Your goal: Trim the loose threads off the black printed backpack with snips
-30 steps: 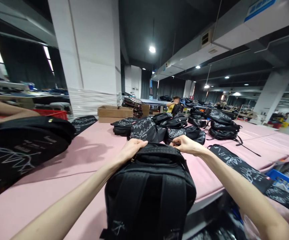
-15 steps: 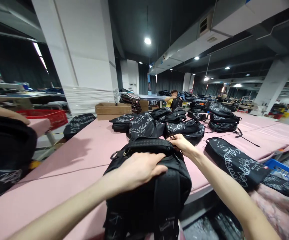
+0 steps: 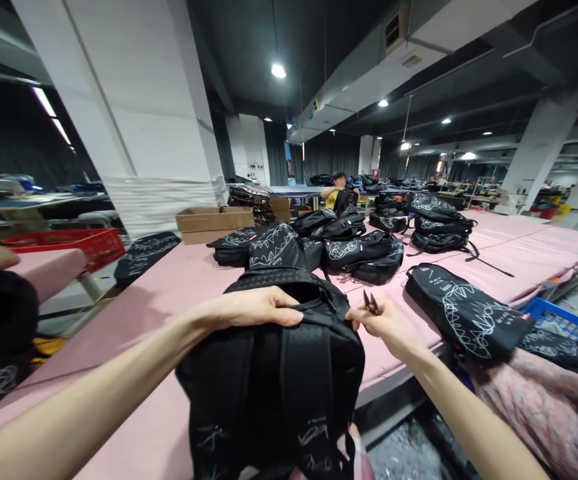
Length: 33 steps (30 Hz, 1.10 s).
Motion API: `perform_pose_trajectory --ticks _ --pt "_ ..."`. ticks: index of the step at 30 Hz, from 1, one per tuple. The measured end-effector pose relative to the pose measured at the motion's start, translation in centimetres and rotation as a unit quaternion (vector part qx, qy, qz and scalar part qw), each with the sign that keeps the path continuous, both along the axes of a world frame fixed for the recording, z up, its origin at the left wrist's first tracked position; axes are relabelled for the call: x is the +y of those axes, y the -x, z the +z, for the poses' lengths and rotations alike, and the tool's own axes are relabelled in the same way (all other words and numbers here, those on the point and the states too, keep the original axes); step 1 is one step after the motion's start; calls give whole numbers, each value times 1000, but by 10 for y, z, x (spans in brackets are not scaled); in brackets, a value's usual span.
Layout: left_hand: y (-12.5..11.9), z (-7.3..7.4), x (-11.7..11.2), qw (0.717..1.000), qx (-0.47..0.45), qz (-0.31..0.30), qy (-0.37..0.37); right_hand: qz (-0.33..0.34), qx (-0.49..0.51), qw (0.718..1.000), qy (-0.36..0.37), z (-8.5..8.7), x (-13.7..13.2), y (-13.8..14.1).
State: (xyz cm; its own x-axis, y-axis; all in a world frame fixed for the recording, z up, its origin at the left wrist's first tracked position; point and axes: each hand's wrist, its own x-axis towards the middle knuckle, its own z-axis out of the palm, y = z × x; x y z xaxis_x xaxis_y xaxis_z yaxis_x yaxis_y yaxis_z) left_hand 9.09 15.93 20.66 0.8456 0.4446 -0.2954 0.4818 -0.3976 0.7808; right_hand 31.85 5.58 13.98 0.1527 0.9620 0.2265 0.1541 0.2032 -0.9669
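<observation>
From the person's head we look forward and down, with the backpack (image 3: 269, 380), the left hand (image 3: 251, 307) and the right hand (image 3: 389, 323) close before us, and along the pink table (image 3: 133, 320) to dark curtains (image 3: 336, 157) far beyond.

Tabletop (image 3: 139, 313) open leftward, held backpack (image 3: 266, 380) blocking — piled bags (image 3: 313, 253) beyond

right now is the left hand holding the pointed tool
No, the right hand holds the pointed tool, and the left hand touches the black backpack.
</observation>
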Motion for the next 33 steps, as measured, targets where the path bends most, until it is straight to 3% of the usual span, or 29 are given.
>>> perform_pose_trajectory --ticks 6,12,19,24,29,33 --pt "0 -3 -1 1000 5 26 12 3 -58 997 -53 -2 6 19" --pt "10 -4 -3 998 16 39 45 39 -130 977 -161 2 18 20" --pt "3 -1 -8 999 31 24 30 -8 -166 975 -147 -3 2 22" --pt "-1 -6 -9 997 54 38 -25 129 -74 977 -150 11 -13 26" --pt "-2 -6 -13 998 38 41 -7 -22 39 995 -91 0 0 3" --pt "-3 -4 -13 998 49 39 -26 8 -11 997 -78 -17 6 5"
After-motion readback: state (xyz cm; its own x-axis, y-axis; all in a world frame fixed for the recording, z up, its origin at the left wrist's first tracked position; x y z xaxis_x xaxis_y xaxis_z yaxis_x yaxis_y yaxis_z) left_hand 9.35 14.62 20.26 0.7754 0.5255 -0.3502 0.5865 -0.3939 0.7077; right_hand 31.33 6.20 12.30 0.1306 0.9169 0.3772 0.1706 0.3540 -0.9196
